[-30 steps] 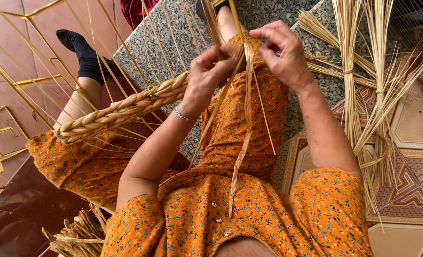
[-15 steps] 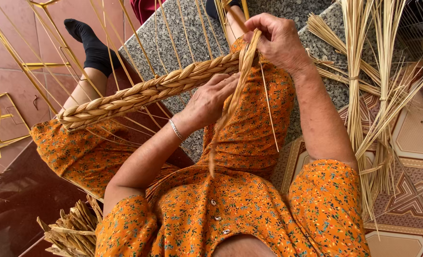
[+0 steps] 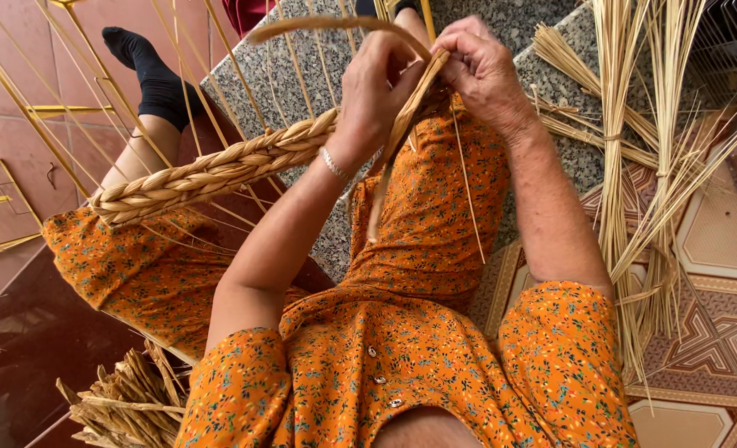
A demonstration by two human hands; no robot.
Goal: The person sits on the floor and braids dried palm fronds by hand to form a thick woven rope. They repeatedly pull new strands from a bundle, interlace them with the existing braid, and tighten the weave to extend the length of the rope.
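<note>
Head view: left hand (image 3: 377, 91) pinches flat straw strands (image 3: 402, 124) at the working end of the braid (image 3: 211, 170), which trails leftward over the lap. Right hand (image 3: 480, 70) clenches the crossing strand. Advisable: keep tension even, folds tight.

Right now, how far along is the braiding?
Done: a long plaited rope runs from the hands across the lap. In hand: the left hand and right hand pinch loose strands at the braid's working end. Left: a bundle of unused straw stands beside the right arm.
</note>
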